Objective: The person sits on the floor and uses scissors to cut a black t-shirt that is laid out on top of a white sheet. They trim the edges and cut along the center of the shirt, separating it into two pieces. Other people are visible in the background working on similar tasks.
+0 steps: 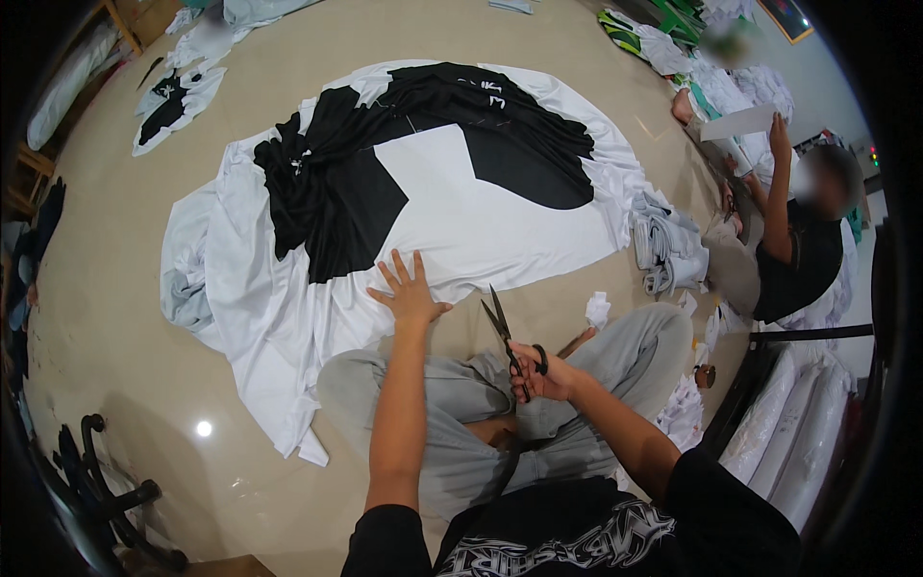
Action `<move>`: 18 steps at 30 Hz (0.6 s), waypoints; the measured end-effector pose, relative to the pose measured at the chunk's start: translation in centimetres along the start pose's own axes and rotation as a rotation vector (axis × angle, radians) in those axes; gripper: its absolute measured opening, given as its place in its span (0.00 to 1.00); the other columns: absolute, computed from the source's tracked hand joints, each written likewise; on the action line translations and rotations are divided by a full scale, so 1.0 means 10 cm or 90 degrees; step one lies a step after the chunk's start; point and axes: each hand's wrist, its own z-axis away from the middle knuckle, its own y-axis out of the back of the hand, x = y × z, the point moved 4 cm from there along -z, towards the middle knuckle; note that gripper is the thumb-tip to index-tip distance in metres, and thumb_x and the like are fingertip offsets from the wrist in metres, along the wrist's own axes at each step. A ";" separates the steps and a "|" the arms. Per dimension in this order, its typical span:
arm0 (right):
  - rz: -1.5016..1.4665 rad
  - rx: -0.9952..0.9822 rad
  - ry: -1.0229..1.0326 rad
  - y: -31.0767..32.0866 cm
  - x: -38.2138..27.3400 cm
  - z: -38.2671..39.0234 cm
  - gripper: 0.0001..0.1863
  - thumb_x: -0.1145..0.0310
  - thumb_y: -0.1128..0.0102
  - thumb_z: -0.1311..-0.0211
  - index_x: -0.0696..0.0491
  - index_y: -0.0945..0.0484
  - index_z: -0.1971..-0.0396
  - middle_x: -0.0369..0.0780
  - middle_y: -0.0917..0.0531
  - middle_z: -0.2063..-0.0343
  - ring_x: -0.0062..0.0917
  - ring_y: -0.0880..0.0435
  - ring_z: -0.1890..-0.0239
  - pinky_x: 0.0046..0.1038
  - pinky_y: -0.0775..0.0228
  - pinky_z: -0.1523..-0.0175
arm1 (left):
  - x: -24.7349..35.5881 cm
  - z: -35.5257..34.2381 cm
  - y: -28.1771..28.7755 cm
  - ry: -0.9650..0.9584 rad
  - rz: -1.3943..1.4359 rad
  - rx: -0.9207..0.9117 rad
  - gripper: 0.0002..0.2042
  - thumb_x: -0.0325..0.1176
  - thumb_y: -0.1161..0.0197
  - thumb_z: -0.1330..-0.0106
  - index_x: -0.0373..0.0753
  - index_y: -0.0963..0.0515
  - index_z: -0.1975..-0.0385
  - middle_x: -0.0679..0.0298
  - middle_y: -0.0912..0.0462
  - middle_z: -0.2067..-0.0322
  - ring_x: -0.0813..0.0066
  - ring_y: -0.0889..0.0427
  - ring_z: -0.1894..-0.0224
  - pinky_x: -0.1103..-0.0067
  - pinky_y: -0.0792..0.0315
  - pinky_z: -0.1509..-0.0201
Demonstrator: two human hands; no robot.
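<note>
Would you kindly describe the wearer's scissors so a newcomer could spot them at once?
Find the black and white fabric spread across the floor. Near its lower edge, the wearer's right hand holds the scissors. Dark, parted blades set them apart from the grey trousers behind.

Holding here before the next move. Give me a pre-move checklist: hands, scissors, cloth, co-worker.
1. Left hand steady on the glossy white fabric: ok, palm down, fingers spread.
2. Right hand gripping the black-handled metal scissors: ok.
3. Scissors closed: not ok, the blades stand apart.
4. Blades clear of the white fabric: cannot tell, the tips appear at its near edge.
5. Black fabric smooth: not ok, bunched in folds at left.
6. Co-worker's raised hand away from the scissors: ok, far right, at a white sheet.
</note>
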 end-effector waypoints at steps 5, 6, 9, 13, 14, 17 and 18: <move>0.108 0.083 0.149 -0.06 -0.30 -0.44 0.27 0.37 0.35 0.35 0.48 0.27 0.74 0.32 0.27 0.82 0.25 0.25 0.81 0.28 0.30 0.70 | 0.03 0.04 -0.03 0.007 -0.017 -0.030 0.71 0.57 0.15 0.63 0.54 0.59 0.19 0.53 0.73 0.19 0.39 0.77 0.19 0.25 0.68 0.30; 0.123 0.096 0.168 -0.07 -0.41 -0.53 0.27 0.39 0.34 0.35 0.48 0.27 0.75 0.32 0.27 0.82 0.24 0.25 0.81 0.27 0.32 0.72 | 0.03 0.04 0.02 0.005 -0.025 -0.031 0.71 0.57 0.14 0.63 0.54 0.59 0.19 0.53 0.73 0.19 0.39 0.77 0.19 0.25 0.68 0.30; 0.197 0.141 0.238 0.00 -0.49 -0.70 0.26 0.40 0.32 0.36 0.47 0.27 0.76 0.32 0.27 0.82 0.22 0.26 0.83 0.26 0.34 0.76 | 0.05 0.04 0.08 0.008 -0.031 -0.034 0.73 0.57 0.14 0.65 0.54 0.60 0.19 0.53 0.74 0.19 0.40 0.77 0.19 0.25 0.67 0.30; 0.245 0.186 0.271 0.06 -0.39 -0.77 0.26 0.42 0.30 0.37 0.48 0.27 0.78 0.33 0.27 0.83 0.20 0.26 0.85 0.25 0.36 0.79 | 0.02 0.04 0.07 0.010 -0.030 -0.034 0.74 0.56 0.13 0.66 0.54 0.61 0.19 0.53 0.74 0.19 0.40 0.77 0.19 0.25 0.67 0.30; 0.211 0.161 0.262 0.02 -0.42 -0.79 0.26 0.42 0.29 0.38 0.48 0.27 0.78 0.33 0.27 0.83 0.21 0.26 0.85 0.25 0.36 0.79 | 0.00 0.04 0.07 0.012 -0.029 -0.032 0.74 0.56 0.13 0.67 0.54 0.62 0.19 0.53 0.74 0.19 0.40 0.77 0.19 0.25 0.67 0.30; 0.127 0.117 0.238 -0.13 -0.69 -0.86 0.26 0.44 0.27 0.38 0.49 0.28 0.79 0.33 0.27 0.84 0.20 0.26 0.84 0.26 0.36 0.79 | -0.04 0.05 0.05 0.006 -0.029 -0.019 0.76 0.54 0.12 0.69 0.52 0.62 0.19 0.52 0.73 0.19 0.39 0.75 0.19 0.25 0.65 0.30; 0.111 0.117 0.236 -0.16 -0.78 -0.89 0.25 0.45 0.27 0.38 0.49 0.27 0.79 0.32 0.28 0.84 0.20 0.27 0.84 0.26 0.35 0.79 | -0.03 0.06 0.06 0.001 -0.028 -0.011 0.77 0.54 0.12 0.70 0.52 0.63 0.19 0.51 0.73 0.19 0.38 0.74 0.19 0.26 0.64 0.30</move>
